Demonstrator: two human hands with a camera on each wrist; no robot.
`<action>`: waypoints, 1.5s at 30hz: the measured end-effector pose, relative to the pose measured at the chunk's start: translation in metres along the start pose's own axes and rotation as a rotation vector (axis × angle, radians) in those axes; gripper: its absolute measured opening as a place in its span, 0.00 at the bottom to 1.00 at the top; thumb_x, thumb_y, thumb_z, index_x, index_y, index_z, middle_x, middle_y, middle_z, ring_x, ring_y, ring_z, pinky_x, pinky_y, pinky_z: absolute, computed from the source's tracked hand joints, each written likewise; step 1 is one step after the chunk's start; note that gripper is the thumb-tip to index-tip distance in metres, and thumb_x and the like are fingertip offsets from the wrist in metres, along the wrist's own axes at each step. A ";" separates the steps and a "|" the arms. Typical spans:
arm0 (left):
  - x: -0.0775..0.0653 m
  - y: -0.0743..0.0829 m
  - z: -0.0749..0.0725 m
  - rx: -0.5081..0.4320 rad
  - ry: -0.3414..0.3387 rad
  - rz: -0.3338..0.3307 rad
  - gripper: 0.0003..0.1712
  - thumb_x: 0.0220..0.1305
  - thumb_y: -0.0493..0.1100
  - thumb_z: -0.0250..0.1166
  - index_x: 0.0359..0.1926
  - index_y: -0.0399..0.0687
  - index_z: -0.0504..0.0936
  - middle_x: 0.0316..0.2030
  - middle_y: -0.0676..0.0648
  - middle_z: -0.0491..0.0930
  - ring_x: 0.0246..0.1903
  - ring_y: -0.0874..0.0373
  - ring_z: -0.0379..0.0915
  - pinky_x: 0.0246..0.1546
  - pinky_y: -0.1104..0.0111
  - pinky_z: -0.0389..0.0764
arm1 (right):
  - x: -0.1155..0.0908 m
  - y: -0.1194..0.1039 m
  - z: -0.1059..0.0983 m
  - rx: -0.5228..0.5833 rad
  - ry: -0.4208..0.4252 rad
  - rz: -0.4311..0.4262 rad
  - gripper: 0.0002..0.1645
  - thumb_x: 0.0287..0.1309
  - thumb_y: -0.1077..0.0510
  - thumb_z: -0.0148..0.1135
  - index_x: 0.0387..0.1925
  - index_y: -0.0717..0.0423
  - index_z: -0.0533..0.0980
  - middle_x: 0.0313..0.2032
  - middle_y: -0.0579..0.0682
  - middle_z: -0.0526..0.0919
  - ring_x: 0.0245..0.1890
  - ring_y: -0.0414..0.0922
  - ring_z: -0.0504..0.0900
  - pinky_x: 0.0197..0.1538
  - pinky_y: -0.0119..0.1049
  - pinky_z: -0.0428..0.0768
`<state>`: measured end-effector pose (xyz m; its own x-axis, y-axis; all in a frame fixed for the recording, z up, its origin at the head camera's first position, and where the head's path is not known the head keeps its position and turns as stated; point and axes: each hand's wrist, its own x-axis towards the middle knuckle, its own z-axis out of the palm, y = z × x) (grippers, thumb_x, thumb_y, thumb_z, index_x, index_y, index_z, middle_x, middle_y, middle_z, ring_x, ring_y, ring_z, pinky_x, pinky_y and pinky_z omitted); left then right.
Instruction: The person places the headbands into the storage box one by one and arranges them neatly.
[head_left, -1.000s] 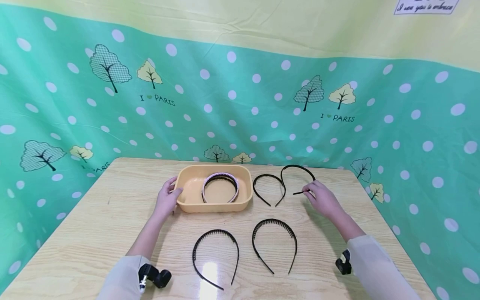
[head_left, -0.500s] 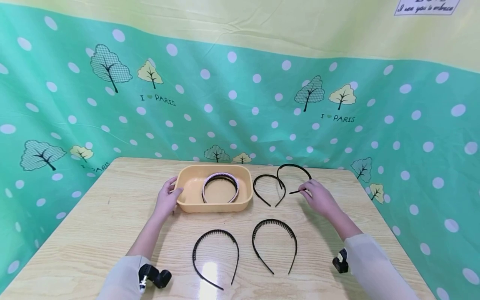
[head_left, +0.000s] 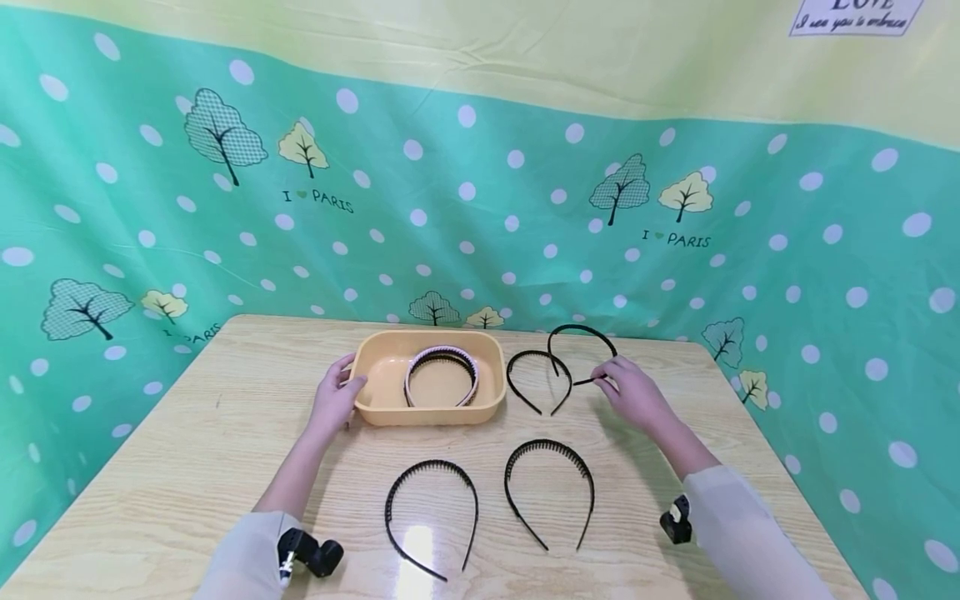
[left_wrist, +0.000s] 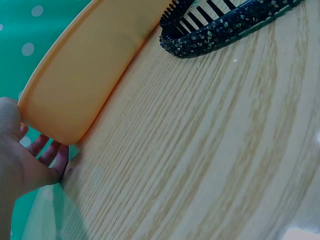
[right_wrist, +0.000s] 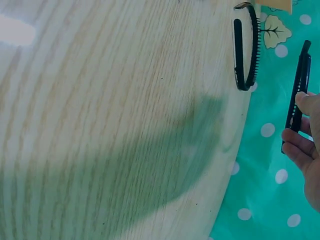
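Note:
My left hand grips the left end of an orange-yellow plastic basin, its thumb over the rim and its other fingers outside the wall. Inside the basin lie a pale lilac headband and a dark toothed one, overlapping at the right side. Off to the right, my right hand pinches a black headband by one arm; in the right wrist view, thumb and fingers press it from both sides above the table. A smaller black headband lies on the table beside the basin, overlapped by the held one.
Two black toothed headbands lie nearer on the wooden table: a glittery one at left and another at right. A green dotted curtain hangs right behind the table's back edge. Each forearm wears a small black camera.
My right hand has moved a little to the left with the black headband, which now overlaps the smaller headband on the table. The left hand and the basin stay in place.

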<state>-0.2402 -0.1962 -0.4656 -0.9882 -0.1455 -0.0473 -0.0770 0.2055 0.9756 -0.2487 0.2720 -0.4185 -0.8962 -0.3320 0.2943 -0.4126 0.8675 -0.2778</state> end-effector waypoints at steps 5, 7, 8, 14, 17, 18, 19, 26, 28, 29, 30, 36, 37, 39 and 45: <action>0.001 0.000 0.000 -0.005 -0.007 -0.014 0.32 0.69 0.41 0.50 0.71 0.46 0.52 0.62 0.31 0.63 0.57 0.42 0.66 0.39 0.71 0.79 | 0.001 -0.004 0.000 -0.003 -0.007 0.002 0.07 0.61 0.59 0.57 0.40 0.57 0.78 0.40 0.52 0.78 0.40 0.49 0.78 0.44 0.47 0.78; 0.001 0.000 0.000 -0.006 -0.007 -0.015 0.32 0.69 0.41 0.50 0.71 0.46 0.52 0.62 0.31 0.63 0.57 0.42 0.66 0.36 0.73 0.78 | 0.002 -0.006 0.000 0.001 -0.009 0.001 0.08 0.61 0.59 0.57 0.40 0.57 0.78 0.40 0.51 0.78 0.40 0.49 0.78 0.45 0.47 0.78; 0.001 0.000 0.000 -0.005 -0.006 -0.013 0.32 0.69 0.40 0.50 0.71 0.46 0.52 0.62 0.31 0.63 0.57 0.42 0.66 0.35 0.74 0.78 | 0.003 -0.007 0.000 0.002 -0.008 0.000 0.08 0.61 0.59 0.58 0.40 0.57 0.78 0.40 0.51 0.78 0.40 0.49 0.78 0.45 0.47 0.78; 0.000 -0.001 0.000 0.003 0.005 0.005 0.32 0.69 0.41 0.50 0.71 0.47 0.54 0.61 0.32 0.64 0.55 0.42 0.67 0.30 0.78 0.75 | 0.005 -0.011 0.002 0.019 -0.008 -0.009 0.08 0.61 0.60 0.58 0.40 0.57 0.78 0.40 0.52 0.79 0.41 0.50 0.78 0.46 0.47 0.79; 0.001 0.000 0.000 0.003 0.011 0.005 0.31 0.68 0.40 0.50 0.71 0.47 0.54 0.61 0.32 0.65 0.55 0.42 0.67 0.30 0.78 0.75 | 0.006 -0.013 0.003 0.020 -0.005 -0.013 0.07 0.60 0.60 0.59 0.40 0.57 0.78 0.40 0.52 0.79 0.41 0.50 0.78 0.47 0.47 0.79; 0.000 0.000 0.000 0.004 0.010 0.004 0.31 0.68 0.40 0.50 0.71 0.47 0.54 0.61 0.32 0.65 0.55 0.42 0.67 0.30 0.78 0.75 | 0.006 -0.013 0.004 0.017 -0.004 -0.016 0.07 0.60 0.60 0.59 0.40 0.57 0.78 0.40 0.52 0.79 0.40 0.50 0.78 0.47 0.47 0.79; 0.001 0.000 0.000 0.003 0.010 0.003 0.31 0.68 0.40 0.50 0.71 0.47 0.54 0.61 0.32 0.65 0.55 0.42 0.67 0.30 0.78 0.75 | 0.006 -0.014 0.005 0.013 -0.003 -0.018 0.07 0.60 0.60 0.59 0.40 0.57 0.78 0.40 0.52 0.79 0.40 0.49 0.78 0.46 0.47 0.79; 0.000 0.000 0.000 0.007 0.002 0.011 0.32 0.69 0.41 0.50 0.71 0.46 0.53 0.61 0.31 0.64 0.56 0.41 0.67 0.31 0.77 0.76 | 0.008 -0.017 0.007 0.019 0.002 -0.014 0.07 0.60 0.60 0.59 0.39 0.57 0.78 0.39 0.51 0.79 0.39 0.49 0.78 0.44 0.45 0.78; 0.001 0.000 0.000 0.007 0.006 0.010 0.31 0.68 0.40 0.50 0.71 0.47 0.54 0.61 0.31 0.65 0.56 0.41 0.67 0.32 0.77 0.76 | 0.008 -0.018 0.006 0.014 0.003 -0.019 0.06 0.60 0.61 0.59 0.39 0.57 0.78 0.39 0.51 0.79 0.39 0.49 0.78 0.44 0.45 0.78; 0.001 0.000 0.000 0.006 0.008 0.009 0.31 0.68 0.40 0.50 0.71 0.47 0.54 0.61 0.32 0.65 0.55 0.42 0.67 0.31 0.77 0.76 | 0.008 -0.018 0.006 0.012 0.001 -0.022 0.07 0.60 0.61 0.59 0.39 0.57 0.78 0.39 0.51 0.79 0.39 0.49 0.78 0.44 0.46 0.78; 0.001 -0.001 0.000 0.006 0.010 0.009 0.31 0.68 0.40 0.50 0.71 0.47 0.55 0.61 0.32 0.65 0.55 0.42 0.67 0.31 0.77 0.76 | 0.009 -0.018 0.006 0.011 -0.001 -0.022 0.07 0.60 0.61 0.58 0.39 0.57 0.78 0.39 0.51 0.79 0.39 0.49 0.78 0.44 0.45 0.78; 0.002 -0.001 0.000 0.003 0.009 0.014 0.31 0.68 0.40 0.50 0.70 0.47 0.55 0.60 0.32 0.65 0.55 0.42 0.67 0.31 0.77 0.76 | 0.012 -0.019 0.006 0.009 -0.019 -0.015 0.08 0.62 0.58 0.57 0.41 0.57 0.78 0.41 0.51 0.78 0.41 0.49 0.78 0.45 0.45 0.78; 0.002 -0.001 0.000 0.006 0.008 0.014 0.31 0.68 0.40 0.50 0.70 0.46 0.55 0.60 0.32 0.65 0.55 0.41 0.67 0.31 0.77 0.76 | 0.012 -0.019 0.007 0.008 -0.019 -0.016 0.09 0.62 0.58 0.56 0.41 0.57 0.78 0.41 0.51 0.78 0.41 0.49 0.78 0.45 0.45 0.78; 0.002 -0.001 0.000 0.007 0.007 0.013 0.31 0.68 0.40 0.50 0.70 0.46 0.55 0.60 0.32 0.65 0.55 0.41 0.67 0.31 0.77 0.76 | 0.012 -0.019 0.007 0.008 -0.015 -0.023 0.09 0.62 0.58 0.57 0.41 0.57 0.78 0.41 0.51 0.78 0.41 0.49 0.78 0.46 0.45 0.78; 0.002 -0.002 0.000 0.014 0.007 0.011 0.31 0.68 0.40 0.50 0.71 0.46 0.54 0.60 0.31 0.65 0.56 0.41 0.67 0.31 0.77 0.76 | 0.014 -0.022 0.007 0.004 -0.002 -0.036 0.07 0.61 0.60 0.58 0.40 0.56 0.78 0.39 0.51 0.78 0.40 0.49 0.78 0.44 0.45 0.78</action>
<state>-0.2418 -0.1966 -0.4672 -0.9882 -0.1495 -0.0350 -0.0679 0.2210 0.9729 -0.2532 0.2460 -0.4144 -0.8809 -0.3637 0.3028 -0.4454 0.8533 -0.2710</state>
